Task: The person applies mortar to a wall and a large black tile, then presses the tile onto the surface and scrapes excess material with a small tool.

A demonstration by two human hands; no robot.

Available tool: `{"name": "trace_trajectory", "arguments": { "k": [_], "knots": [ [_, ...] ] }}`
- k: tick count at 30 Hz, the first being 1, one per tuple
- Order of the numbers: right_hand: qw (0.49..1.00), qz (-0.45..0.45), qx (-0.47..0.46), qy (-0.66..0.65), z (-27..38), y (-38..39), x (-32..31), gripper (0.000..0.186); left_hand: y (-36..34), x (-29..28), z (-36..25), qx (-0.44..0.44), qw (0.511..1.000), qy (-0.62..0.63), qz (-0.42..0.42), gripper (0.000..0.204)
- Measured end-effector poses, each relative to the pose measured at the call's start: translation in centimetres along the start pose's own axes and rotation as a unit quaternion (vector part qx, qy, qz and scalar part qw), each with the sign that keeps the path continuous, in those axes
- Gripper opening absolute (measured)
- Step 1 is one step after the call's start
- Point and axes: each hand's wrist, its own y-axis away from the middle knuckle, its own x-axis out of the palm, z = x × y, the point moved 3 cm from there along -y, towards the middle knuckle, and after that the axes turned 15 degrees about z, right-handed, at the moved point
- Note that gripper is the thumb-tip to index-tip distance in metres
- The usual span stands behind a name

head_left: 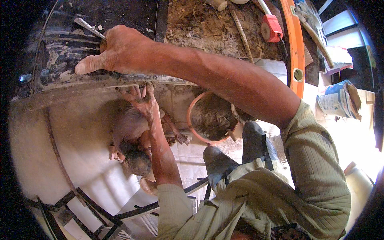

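Observation:
My right arm reaches across to the far left, over a dark slab (108,18) smeared with pale paste. My right hand (110,52) is closed around a slim metal tool with a narrow blade (89,28); its thumb sticks out along the slab's front edge. The grip end is hidden inside the fist. Lower down, my left hand (142,100) has its fingers spread, the tips close to the underside of that edge. Whether they touch it, I cannot tell. Grey paste dirties the fingers.
Below my left arm a co-worker (130,128) crouches by the wall, one hand (183,139) stretched out. An orange-rimmed tub of grey mix (214,120) stands near my feet. An orange spirit level (295,48), a red tape measure (271,29) and a stick (242,36) lie at the upper right.

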Motion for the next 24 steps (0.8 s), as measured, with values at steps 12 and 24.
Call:
{"name": "trace_trajectory", "arguments": {
  "k": [12,24],
  "knots": [
    [1.000,0.004,0.025,0.009,0.4,0.5,-0.3,0.064,-0.6,-1.6,-5.9,0.013,0.993,-0.116,0.004,0.110],
    [0.994,0.045,-0.016,-0.097,2.7,1.3,1.0,0.049,-2.7,-3.4,-9.2,0.127,0.958,-0.256,0.032,0.112]
  ]
}}
